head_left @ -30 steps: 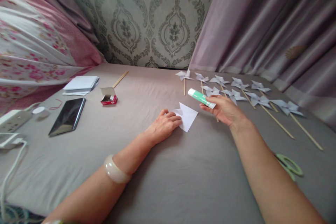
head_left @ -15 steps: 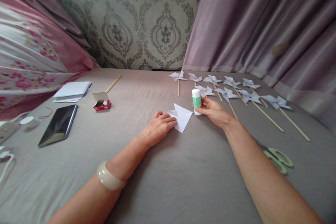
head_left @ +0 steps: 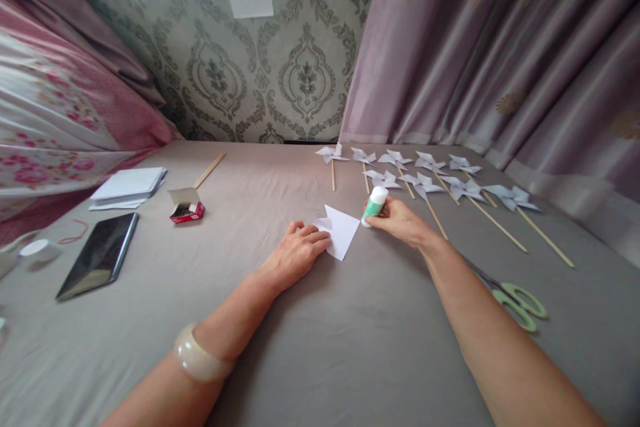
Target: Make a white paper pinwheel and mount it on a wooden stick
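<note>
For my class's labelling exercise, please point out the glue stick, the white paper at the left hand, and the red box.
Glue stick (head_left: 375,205): head view, on the green label.
White paper (head_left: 344,232): head view, on its uncovered part.
Red box (head_left: 188,217): head view, on the front side.

Left hand (head_left: 299,251) palm-down (right hand (head_left: 397,221) curled)

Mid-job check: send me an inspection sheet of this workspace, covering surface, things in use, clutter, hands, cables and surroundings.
Surface: grey cloth, lightly wrinkled.
Things in use: white paper piece, glue stick.
Clutter and nearby items: paper pinwheels and scissors at right; phone, open red box, paper stack, wooden sticks at left.
Hands: left hand rests on the paper; right hand holds the glue stick tilted.
Cables: pale cable at left edge, partly out of view.
Surroundings: patterned wall; curtain at right.
</note>
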`<state>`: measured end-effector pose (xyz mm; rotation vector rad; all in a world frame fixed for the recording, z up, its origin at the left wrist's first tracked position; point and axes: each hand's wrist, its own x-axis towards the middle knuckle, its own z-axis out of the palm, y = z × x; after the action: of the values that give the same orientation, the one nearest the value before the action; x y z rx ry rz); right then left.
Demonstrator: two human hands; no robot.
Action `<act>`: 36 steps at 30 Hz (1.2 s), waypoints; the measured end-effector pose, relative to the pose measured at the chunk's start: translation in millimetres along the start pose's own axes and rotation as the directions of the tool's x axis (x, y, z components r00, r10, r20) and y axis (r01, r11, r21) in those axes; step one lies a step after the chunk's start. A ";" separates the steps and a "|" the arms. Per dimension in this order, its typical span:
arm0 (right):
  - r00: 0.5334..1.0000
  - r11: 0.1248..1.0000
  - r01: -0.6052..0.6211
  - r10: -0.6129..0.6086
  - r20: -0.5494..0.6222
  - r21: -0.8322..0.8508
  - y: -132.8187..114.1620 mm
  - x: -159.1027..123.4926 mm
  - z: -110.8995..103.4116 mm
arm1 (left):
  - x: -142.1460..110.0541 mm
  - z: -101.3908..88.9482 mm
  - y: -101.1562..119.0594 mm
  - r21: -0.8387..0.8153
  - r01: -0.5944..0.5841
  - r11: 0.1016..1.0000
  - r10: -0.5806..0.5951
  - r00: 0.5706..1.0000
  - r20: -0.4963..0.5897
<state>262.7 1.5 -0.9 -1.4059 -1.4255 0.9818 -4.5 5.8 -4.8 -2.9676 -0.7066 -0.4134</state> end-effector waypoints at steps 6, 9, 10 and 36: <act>1.000 1.000 -0.026 0.026 0.004 -0.011 -1.2 1.1 1.3 | -0.4 0.9 -0.4 -0.013 -0.002 1.000 0.002 1.000 -0.018; 0.999 0.998 -0.033 0.034 0.025 -0.055 -4.2 0.6 -3.4 | -0.5 -0.7 0.1 -0.020 -0.003 1.000 0.003 1.000 -0.004; 0.999 0.992 -0.040 0.043 0.027 -0.117 -6.5 -0.8 -6.7 | -0.5 -1.3 0.3 -0.023 -0.004 1.000 0.004 1.000 -0.002; 0.903 0.698 0.336 -0.048 0.427 -0.633 -47.8 -37.4 37.8 | 1.1 -5.1 3.0 -0.028 0.002 1.000 -0.001 1.000 0.012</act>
<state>211.2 -36.4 31.1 -1.5731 -2.3715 0.5963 -3.4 3.0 0.4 -2.9986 -0.7102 -0.4093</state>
